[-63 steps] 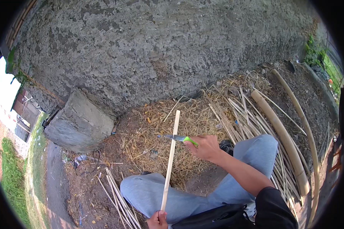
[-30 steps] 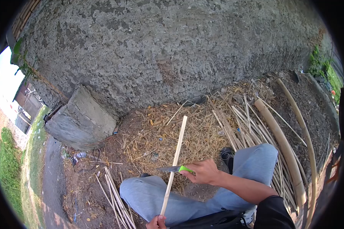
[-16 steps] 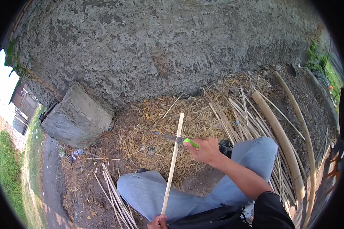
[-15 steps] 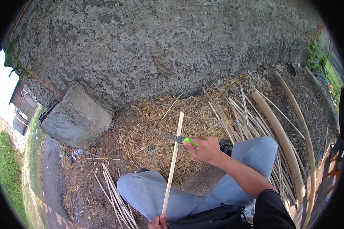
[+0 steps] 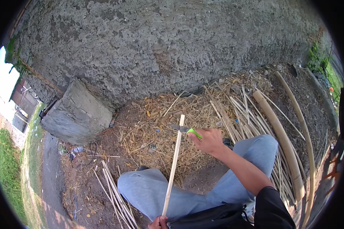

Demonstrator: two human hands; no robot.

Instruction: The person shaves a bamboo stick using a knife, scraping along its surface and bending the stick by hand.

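In the head view, the right hand (image 5: 208,140) is closed around the green handle of a knife (image 5: 194,133), its grey blade pointing to the left, away from the knuckles. The left hand (image 5: 158,223), partly cut off by the bottom edge, grips the near end of a pale strip (image 5: 173,168) between thumb and fingers. From the left hand the pale strip runs forward and slightly to the right, passing over the trousers (image 5: 143,192) at the left leg; its far end sits just ahead and to the left of the right hand. The blade lies across the pale strip a little short of that far end; whether it bites into the surface is too small to tell.

To the left of the left hand, several thin sticks (image 5: 112,194) lie on the ground. Beyond the pale strip, ahead of both hands, dry straw (image 5: 141,139) is scattered. To the right of the right hand lies a heap of long slats (image 5: 252,116), then a thick pole (image 5: 279,133) and, farther out, a curved pole (image 5: 301,118). Well ahead of the hands rises a rough wall (image 5: 179,45), with a concrete block (image 5: 82,114) at its foot, forward and left of them.
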